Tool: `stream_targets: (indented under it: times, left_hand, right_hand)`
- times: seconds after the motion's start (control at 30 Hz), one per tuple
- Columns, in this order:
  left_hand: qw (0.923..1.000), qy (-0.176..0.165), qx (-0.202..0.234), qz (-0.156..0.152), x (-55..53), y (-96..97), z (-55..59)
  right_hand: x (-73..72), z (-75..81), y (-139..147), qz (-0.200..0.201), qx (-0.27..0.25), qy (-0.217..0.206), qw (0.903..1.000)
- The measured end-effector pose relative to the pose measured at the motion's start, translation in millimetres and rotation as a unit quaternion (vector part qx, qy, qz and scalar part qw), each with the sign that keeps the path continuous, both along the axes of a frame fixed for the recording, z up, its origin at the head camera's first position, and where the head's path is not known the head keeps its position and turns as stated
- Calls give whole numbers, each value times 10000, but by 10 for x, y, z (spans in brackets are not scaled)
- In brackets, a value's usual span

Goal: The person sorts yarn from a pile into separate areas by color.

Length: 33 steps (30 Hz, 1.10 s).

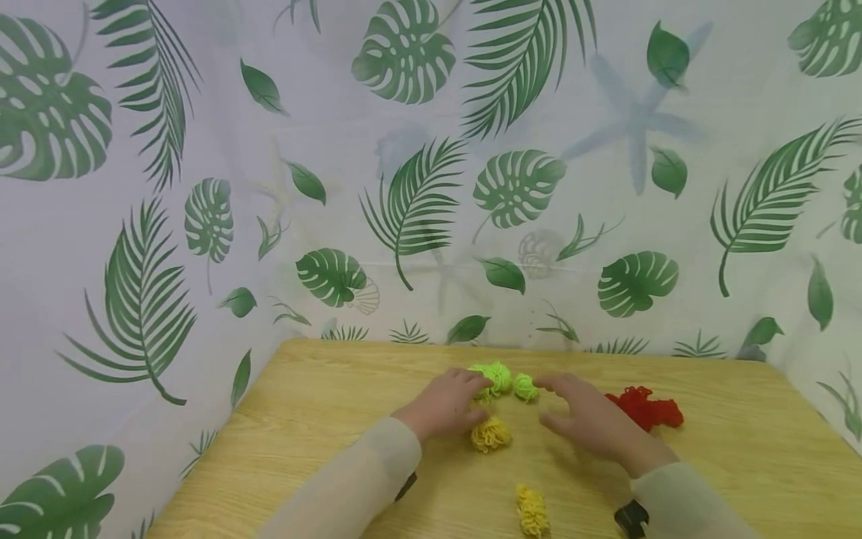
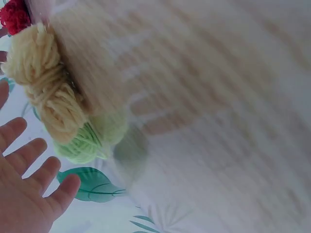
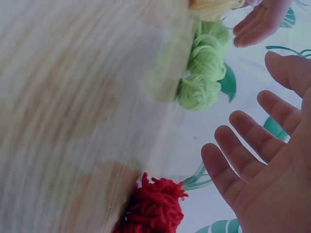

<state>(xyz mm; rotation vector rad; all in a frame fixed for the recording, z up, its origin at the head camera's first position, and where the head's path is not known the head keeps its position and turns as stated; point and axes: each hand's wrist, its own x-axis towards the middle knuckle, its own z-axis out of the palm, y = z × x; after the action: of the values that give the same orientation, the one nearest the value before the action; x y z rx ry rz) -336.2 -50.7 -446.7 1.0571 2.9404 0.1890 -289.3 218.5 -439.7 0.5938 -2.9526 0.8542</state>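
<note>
My left hand (image 1: pixel 441 406) hovers by a bundle of light green yarn (image 1: pixel 497 378) and a yellow yarn bundle (image 1: pixel 491 435); its fingertips overlap the green one in the head view. In the left wrist view, the fingers (image 2: pixel 35 153) are spread, with nothing between them. A smaller green yarn ball (image 1: pixel 525 388) lies just right of the larger green bundle. Close to that ball is my right hand (image 1: pixel 592 419), thumb and fingers apart and holding nothing. Behind the right wrist lies a heap of red yarn (image 1: pixel 649 410), partly covered in the head view.
Another yellow yarn bundle (image 1: pixel 533 511) lies at the near side of the wooden table (image 1: pixel 316 408). A white cloth (image 1: pixel 431 314) printed with green leaves hangs behind the table's far edge and along its sides. Dark bands sit at both wrists.
</note>
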Motion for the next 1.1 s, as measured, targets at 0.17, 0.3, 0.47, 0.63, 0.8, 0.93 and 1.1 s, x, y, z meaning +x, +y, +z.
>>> stream_targets:
  times: [0.17, 0.3, 0.47, 0.63, 0.8, 0.93, 1.1]
  left_hand:
    - [9997, -108, -122, -176, 88, -32, -3]
    - [9992, -178, -202, -306, 140, -50, -10]
    - [9981, -172, -354, -474, 187, -94, 14]
    - [9975, -331, -339, -520, 200, -149, 9]
    - [9966, -386, -325, -650, 205, -170, -7]
    - [9960, -392, -348, -729, 202, -178, -25]
    - [9958, -343, -335, -778, 228, -199, -24]
  right_hand:
    - [103, 27, 3, -3, -82, -91, 9999]
    - [228, 77, 5, -53, -211, -314, 9993]
    - [401, 109, -18, -44, -272, -657, 9975]
    - [562, 79, -44, 309, -318, -1004, 9940]
    - [691, 37, -58, 651, -413, -1703, 9824]
    - [774, 20, -117, 680, -439, -2304, 9697]
    - [829, -27, -207, 786, -378, -2490, 9646]
